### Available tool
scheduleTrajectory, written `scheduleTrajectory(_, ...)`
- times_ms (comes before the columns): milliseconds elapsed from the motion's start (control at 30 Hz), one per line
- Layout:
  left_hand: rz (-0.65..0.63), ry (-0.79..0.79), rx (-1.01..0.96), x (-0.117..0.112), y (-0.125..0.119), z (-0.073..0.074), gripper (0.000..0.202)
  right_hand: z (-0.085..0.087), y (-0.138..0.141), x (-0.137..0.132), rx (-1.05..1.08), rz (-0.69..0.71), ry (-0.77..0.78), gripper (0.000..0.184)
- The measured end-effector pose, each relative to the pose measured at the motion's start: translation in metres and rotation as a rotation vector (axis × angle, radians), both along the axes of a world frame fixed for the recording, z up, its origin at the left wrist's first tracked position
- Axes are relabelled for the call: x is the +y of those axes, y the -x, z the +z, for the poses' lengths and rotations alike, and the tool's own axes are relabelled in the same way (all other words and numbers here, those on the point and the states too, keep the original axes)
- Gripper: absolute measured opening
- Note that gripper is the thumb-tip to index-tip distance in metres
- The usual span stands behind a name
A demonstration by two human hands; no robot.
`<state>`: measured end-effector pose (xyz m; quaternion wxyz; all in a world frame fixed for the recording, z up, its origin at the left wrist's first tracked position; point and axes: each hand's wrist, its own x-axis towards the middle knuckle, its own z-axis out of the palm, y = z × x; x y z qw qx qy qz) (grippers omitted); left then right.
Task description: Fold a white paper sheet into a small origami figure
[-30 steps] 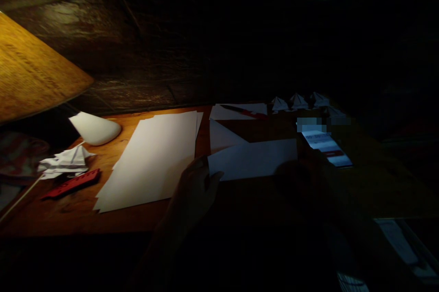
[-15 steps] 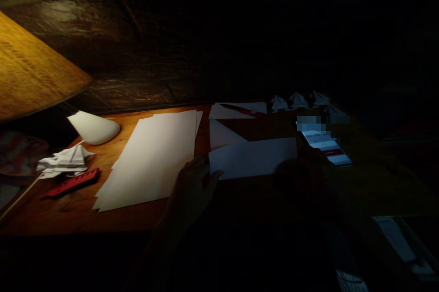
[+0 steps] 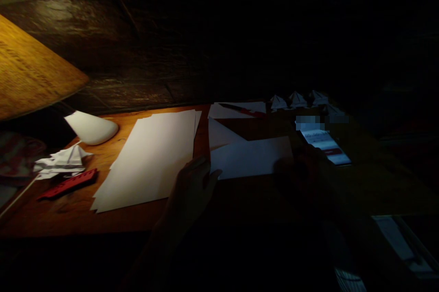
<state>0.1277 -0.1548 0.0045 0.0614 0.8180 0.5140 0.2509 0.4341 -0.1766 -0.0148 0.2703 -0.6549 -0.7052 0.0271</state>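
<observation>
1. Fingers (image 3: 199, 168) of the left hand (image 3: 190, 189) are curled at the near-left corner of the folded sheet (image 3: 252, 157); a pinch cannot be confirmed in the dark.
2. Right hand (image 3: 302, 168) is set at the near-right corner; its finger state cannot be told.
3. Folded sheet lies flat on the table (image 3: 68, 209), between the paper stack (image 3: 151, 159) and the phone (image 3: 325, 145).
4. Handling is judged light, thin, limp and easily creased; it is best taken by its edges or corners.

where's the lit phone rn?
Head view, right of centre on the table: the phone lies just right of the folded white sheet, in front of the row of small paper figures.
</observation>
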Motion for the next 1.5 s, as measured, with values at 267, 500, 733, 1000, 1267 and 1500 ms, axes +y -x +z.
scheduleTrajectory(267,-0.025,-0.032,-0.004,0.0014,-0.0013,0.0030,0.024,-0.0094,-0.0017,0.0035,-0.030,-0.024,-0.094,0.025)
scheduleTrajectory(500,-0.051,-0.014,0.004,0.0044,-0.0022,0.0047,0.027,-0.0025,-0.0023,0.0032,-0.058,0.004,-0.072,0.024)
scheduleTrajectory(733,-0.053,0.009,0.012,0.0022,0.0003,-0.0004,0.024,-0.0061,-0.0025,0.0006,-0.069,-0.001,-0.063,0.025)
scheduleTrajectory(1000,-0.048,-0.031,0.000,0.0006,0.0002,-0.0008,0.018,-0.0066,-0.0041,0.0009,-0.078,-0.009,-0.052,0.030)
scheduleTrajectory(1267,-0.012,0.024,0.026,0.0013,-0.0029,0.0012,0.021,-0.0061,-0.0037,0.0015,-0.053,0.010,-0.063,0.030)
scheduleTrajectory(1500,-0.004,0.016,0.043,0.0023,-0.0036,0.0022,0.018,-0.0045,-0.0014,0.0008,-0.038,-0.001,-0.069,0.029)
